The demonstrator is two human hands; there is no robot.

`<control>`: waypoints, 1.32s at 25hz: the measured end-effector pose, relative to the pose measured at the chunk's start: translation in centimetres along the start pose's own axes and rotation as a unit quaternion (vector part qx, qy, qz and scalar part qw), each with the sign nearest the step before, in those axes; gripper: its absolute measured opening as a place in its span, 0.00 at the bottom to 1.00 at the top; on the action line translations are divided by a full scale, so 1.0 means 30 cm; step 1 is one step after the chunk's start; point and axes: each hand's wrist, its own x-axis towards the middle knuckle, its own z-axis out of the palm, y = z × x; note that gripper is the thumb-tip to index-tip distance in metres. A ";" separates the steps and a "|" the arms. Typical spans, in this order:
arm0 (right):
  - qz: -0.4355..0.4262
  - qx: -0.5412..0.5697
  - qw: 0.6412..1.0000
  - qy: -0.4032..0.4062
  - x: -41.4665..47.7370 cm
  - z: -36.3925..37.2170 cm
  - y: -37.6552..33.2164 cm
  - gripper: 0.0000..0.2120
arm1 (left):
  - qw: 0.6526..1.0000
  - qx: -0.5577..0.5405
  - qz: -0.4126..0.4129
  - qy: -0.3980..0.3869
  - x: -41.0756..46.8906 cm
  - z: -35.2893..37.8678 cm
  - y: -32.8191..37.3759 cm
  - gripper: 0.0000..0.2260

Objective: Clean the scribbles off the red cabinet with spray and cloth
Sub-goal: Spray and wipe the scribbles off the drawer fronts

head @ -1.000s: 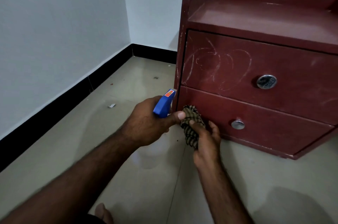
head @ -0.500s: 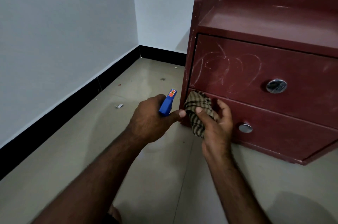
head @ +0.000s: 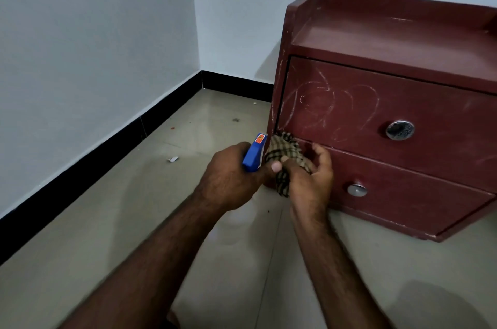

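**Spray and cloth in hand, scribbles untouched**

While the pale scribbles cover the left half of the upper drawer front of the red cabinet, both hands hang low by the cabinet's bottom-left front corner, just above the floor. The left hand is wrapped tight around the blue spray head, whose bottle is hidden under the palm. The right hand pinches a bunched checked cloth between thumb and forefinger, the other fingers spread loose; the cloth lies against the left edge of the lower drawer, its top just reaching the seam between the two drawers.

By my reading, the step in hand is the preparation: readying or wetting the cloth before any wiping, since the marks look whole. Which way the nozzle faces cannot be made out.

The next move calls for lifting the cloth onto the upper drawer's left portion, or aiming the spray there first, then rubbing firmly across the curls while steering short of the round metal knob.
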 end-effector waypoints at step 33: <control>-0.028 0.051 0.998 0.026 -0.003 0.149 -0.076 0.23 | 0.999 0.000 -0.039 -0.017 0.046 -0.043 -0.117 0.21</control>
